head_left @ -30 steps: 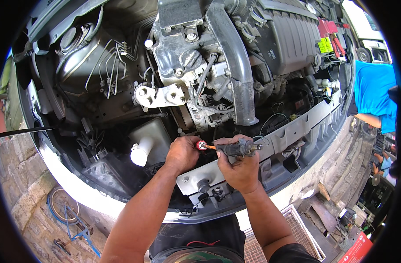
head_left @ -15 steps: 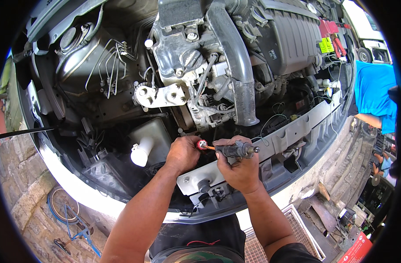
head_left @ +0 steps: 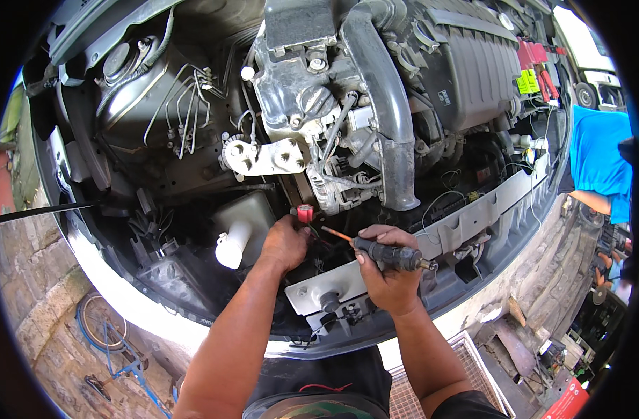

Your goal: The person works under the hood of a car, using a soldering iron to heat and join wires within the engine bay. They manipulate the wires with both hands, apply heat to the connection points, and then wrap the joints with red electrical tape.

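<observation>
Open engine bay (head_left: 193,181): grey front crossmember (head_left: 473,216) carries black latch (head_left: 330,302).

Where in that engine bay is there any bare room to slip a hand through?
A dark gap lies between the white reservoir and the left hand. Around the right hand holding the screwdriver, hoses and wiring crowd it.

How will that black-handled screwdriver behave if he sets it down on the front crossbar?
The screwdriver looks stiff, with a thin shaft and a thick handle. Its handle seems round, so it could probably roll off the narrow, sloping crossbar. The ribbed handle likely grips well in the right hand.
</observation>
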Available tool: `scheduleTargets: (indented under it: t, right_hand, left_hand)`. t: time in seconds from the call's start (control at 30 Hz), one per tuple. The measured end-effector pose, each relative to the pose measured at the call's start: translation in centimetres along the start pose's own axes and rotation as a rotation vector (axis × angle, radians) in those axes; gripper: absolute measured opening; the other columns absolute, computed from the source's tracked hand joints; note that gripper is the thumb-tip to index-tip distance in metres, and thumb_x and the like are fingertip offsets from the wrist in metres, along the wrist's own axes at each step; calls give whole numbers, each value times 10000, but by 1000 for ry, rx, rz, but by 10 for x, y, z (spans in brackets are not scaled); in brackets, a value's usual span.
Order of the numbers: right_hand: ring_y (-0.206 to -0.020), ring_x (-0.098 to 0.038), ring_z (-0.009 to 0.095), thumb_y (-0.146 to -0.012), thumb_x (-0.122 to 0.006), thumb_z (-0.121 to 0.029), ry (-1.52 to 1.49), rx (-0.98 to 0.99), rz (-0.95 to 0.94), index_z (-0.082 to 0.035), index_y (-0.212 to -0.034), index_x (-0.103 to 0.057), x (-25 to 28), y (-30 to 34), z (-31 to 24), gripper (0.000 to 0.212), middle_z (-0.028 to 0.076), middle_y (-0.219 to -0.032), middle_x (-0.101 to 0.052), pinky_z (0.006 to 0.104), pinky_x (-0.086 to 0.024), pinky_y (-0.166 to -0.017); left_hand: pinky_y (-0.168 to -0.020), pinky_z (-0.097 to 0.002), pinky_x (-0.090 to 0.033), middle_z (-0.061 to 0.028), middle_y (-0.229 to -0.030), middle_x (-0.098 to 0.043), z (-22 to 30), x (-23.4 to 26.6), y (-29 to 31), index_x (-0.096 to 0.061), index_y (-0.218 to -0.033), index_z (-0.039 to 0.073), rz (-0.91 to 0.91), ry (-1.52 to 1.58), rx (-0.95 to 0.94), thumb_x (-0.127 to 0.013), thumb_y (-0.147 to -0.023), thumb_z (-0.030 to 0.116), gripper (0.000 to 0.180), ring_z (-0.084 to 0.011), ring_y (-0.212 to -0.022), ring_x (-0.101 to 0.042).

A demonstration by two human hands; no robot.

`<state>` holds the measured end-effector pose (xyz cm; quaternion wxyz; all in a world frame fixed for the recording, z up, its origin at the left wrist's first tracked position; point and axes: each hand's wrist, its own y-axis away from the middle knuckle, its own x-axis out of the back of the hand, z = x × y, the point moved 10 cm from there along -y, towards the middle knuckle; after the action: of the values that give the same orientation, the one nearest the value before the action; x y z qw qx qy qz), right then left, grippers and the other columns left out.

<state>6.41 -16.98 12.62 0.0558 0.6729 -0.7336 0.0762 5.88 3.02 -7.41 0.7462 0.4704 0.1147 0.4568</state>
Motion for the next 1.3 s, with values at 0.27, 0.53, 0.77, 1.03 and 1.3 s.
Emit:
scheduleTargets:
  t: [0.27,0.53,0.77,1.03,1.3]
  right_hand:
    - [-989,-759,274,-848,-781,84,-9,67,23,-52,-1226,-483,5,10,1,500,225,-1143,-718,387,-645,-855]
    - [-941,-776,307,-839,-796,34,15,65,13,-80,-1205,-464,7,11,-2,507,228,-1094,-720,409,-658,-831]
    - [-946,-783,333,-842,-805,-8,27,74,-26,-101,-1219,-449,6,11,-3,526,228,-1074,-716,422,-663,-821]
    - [-978,-730,318,-892,-741,9,26,65,-118,-103,-1249,-366,4,13,-3,530,246,-1142,-639,474,-682,-860]
    - [-975,-786,373,-855,-827,-15,-76,83,-32,-102,-1235,-459,9,11,-4,536,268,-1096,-719,483,-671,-837]
  left_hand:
    - [-690,-379,-634,-129,-1038,-760,-23,-16,-14,-587,-1312,-21,-32,177,137,-555,-1131,169,265,-221,-856,-756]
    - [-656,-361,-621,-116,-944,-724,-3,-5,6,-591,-1231,-28,-3,294,249,-555,-1122,180,237,-205,-784,-718]
    - [-675,-364,-613,-129,-939,-721,-25,-9,-7,-592,-1217,-34,46,180,209,-590,-1100,185,249,-211,-803,-717]
    - [-855,-428,-601,-174,-1044,-744,0,0,10,-526,-1282,-42,42,47,170,-835,-840,94,557,-318,-958,-741]
    - [-873,-466,-603,-170,-978,-729,10,1,15,-426,-1311,-28,45,-3,183,-895,-799,53,699,-351,-938,-757]
